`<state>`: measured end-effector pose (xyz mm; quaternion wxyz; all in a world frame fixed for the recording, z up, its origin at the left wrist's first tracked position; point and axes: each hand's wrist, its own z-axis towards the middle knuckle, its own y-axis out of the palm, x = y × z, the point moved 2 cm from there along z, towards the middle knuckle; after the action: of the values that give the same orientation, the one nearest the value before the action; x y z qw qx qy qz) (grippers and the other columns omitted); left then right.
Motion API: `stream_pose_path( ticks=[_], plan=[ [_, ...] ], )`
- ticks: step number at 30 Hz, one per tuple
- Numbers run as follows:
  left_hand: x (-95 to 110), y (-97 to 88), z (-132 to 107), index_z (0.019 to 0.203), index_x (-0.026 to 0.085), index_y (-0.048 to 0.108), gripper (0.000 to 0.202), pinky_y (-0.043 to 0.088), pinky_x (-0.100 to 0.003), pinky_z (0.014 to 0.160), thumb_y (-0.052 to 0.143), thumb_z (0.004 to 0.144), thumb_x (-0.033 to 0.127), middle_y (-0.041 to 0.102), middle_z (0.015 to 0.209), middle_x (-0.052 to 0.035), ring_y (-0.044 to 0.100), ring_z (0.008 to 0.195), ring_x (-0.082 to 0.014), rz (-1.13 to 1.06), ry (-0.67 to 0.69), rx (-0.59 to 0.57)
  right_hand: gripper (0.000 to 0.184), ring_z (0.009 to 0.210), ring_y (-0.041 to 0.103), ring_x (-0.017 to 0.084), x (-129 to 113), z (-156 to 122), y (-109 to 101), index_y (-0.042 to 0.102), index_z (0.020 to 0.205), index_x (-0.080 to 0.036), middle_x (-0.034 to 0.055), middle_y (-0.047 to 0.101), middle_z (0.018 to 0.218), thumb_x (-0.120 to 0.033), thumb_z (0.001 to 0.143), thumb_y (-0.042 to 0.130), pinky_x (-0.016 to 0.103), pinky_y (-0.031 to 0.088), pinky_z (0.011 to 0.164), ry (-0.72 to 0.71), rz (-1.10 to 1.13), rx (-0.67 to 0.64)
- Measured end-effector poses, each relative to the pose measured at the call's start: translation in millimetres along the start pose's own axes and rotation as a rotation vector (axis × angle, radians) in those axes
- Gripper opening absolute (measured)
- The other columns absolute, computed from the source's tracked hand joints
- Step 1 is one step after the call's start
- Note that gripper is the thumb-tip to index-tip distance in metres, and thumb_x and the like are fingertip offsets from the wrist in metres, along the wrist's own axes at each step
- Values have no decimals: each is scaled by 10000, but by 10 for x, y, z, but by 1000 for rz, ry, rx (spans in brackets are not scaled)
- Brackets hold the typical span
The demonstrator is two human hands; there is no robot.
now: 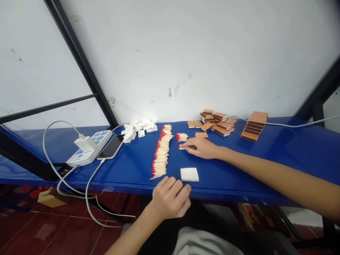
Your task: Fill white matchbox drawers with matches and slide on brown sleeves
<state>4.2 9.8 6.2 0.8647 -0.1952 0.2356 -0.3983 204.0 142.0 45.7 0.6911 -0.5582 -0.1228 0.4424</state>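
My right hand (200, 147) reaches over the blue table with its fingers bent, the fingertips closed on a few red-tipped matches (181, 147). Just behind it lies a small group of matches (182, 137). A long row of matches (160, 154) stretches from back to front on the left, heads pointing left. My left hand (172, 197) is curled into a loose fist at the table's front edge, and nothing shows in it. Close to its knuckles sits a white matchbox tray (189, 174), whose inside I cannot make out well.
Several brown matchboxes (221, 128) are heaped at the back, beside a leaning stack of matchbox sleeves (255, 125). White trays (138, 128) are piled at back left. A phone (111, 146) with a cable lies near a power strip (90, 150). Black metal posts (79, 56) frame the shelf.
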Motion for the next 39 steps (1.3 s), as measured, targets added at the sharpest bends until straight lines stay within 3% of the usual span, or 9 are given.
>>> stream_pose_path(
  ticks=[39],
  plan=[
    [0,-3,8,791,155,649,115,256,-335,531,544,763,119,463,594,-9,349,581,-170,-30,-5,3,335,761,632,184,26,17,22,714,1157,-136,88,727,936,-216,939,473,287,428,689,52,-23,1]
  ],
)
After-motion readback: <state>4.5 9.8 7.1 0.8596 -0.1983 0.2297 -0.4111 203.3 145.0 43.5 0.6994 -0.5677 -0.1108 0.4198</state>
